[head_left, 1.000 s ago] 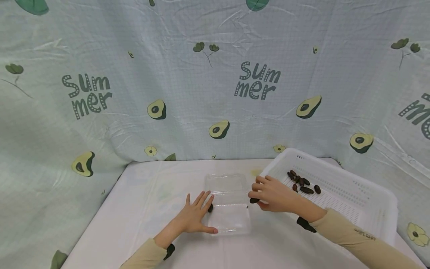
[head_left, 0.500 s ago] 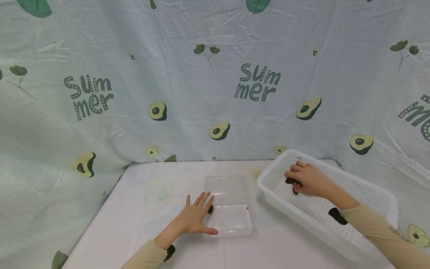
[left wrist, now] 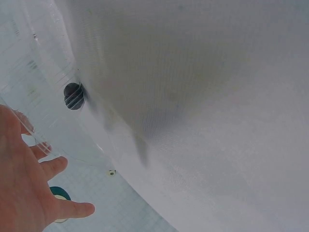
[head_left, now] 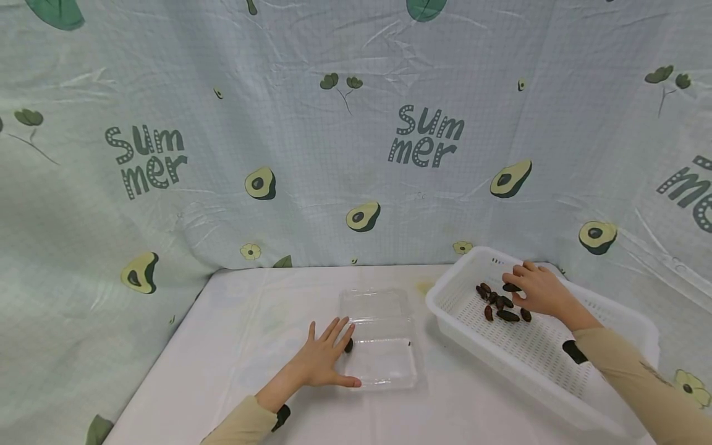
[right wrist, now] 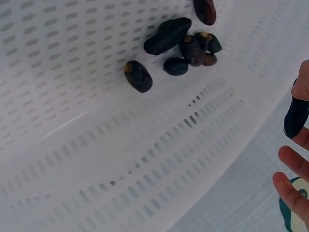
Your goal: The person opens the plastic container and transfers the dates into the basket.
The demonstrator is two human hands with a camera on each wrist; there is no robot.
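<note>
My left hand, fingers spread, rests against the left side of a clear plastic clamshell box with its lid laid back. One dark date shows at that side, beside the fingertips; the left wrist view has it as a dark shape through the plastic. Above the white perforated basket, my right hand pinches a dark elongated date between thumb and fingers, also in the right wrist view. Several other dates lie on the basket floor, below and left of this hand.
The basket's high rim runs along the right side of the white-covered table. Behind the table hangs a printed curtain with avocados and lettering. A tiny dark speck sits at the box's right side.
My right hand, holding a date, has gone from beside the box to above the basket, passing over the loose dates and on to their right. The left hand stays in place.
</note>
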